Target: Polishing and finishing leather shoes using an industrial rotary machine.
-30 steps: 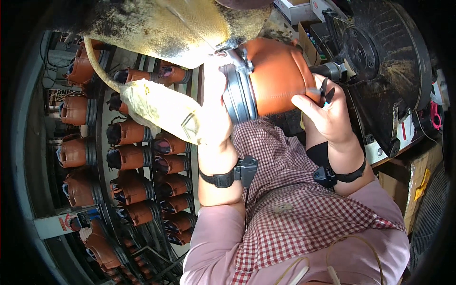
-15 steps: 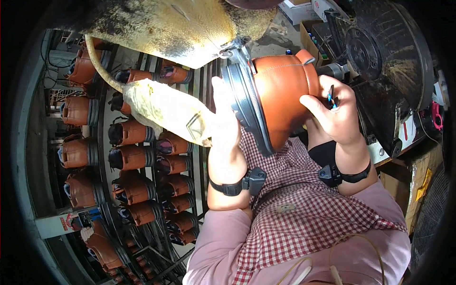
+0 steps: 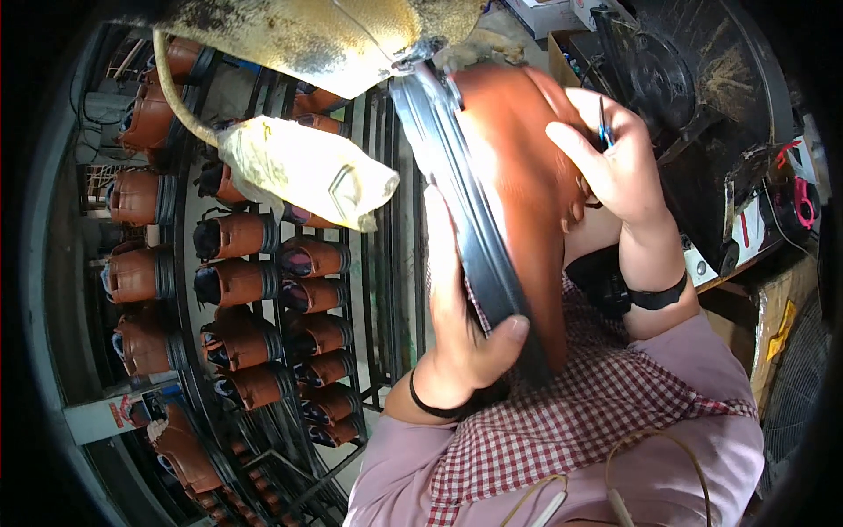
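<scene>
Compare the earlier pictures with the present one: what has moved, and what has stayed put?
The brown boot has swung up and closer, its black sole now edge-on. The left hand has slid down along the sole; the right hand keeps its place on the upper. The rack of boots is unchanged.

Brown shoe point(image 3: 518, 176), black sole point(image 3: 465, 220), red-checked apron point(image 3: 597, 413).

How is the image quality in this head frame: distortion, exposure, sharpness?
Head view: strong fisheye, the shoe rack rails bow and the corners go black; the brown shoe held by the left hand and right hand is close but fairly sharp; the shelved shoes sit dimmer in shadow.
</scene>
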A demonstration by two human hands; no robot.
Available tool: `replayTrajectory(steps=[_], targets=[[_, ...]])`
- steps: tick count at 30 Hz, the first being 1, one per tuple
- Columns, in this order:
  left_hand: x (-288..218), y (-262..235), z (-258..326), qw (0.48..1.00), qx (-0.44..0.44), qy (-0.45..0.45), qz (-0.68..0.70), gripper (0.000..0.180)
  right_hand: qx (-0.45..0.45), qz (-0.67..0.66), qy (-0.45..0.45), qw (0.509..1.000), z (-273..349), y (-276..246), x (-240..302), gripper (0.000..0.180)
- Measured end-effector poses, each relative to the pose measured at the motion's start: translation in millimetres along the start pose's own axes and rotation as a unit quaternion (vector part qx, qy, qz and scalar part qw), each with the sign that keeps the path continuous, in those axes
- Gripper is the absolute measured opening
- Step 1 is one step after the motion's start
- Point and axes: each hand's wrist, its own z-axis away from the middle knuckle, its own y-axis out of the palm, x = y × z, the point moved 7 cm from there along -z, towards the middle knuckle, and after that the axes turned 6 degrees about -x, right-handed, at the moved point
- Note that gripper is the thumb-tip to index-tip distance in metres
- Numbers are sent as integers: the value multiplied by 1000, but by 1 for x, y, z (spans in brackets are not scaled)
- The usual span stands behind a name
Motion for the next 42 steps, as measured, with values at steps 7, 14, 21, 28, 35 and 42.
replayTrajectory(steps=[7,14,21,28,35,42], targets=[[7,-4,-22,992,-84,-32,85,106,-124,122,3,985,28,-21,-47,32],[8,-8,-63,987,-103,6,124,90,-101,6,-75,992,10,-9,-56,37],[32,-14,-79,966,-128,-39,223,51,-27,128,-200,971,-7,13,-23,41],[19,-7,-72,964,-118,17,236,27,-70,208,-222,950,-16,10,-30,42],[23,-9,-86,967,-118,-42,222,43,-62,255,-236,936,-25,6,-33,41],[3,4,-127,970,-55,61,230,57,-76,376,-294,875,-33,5,-33,27]])
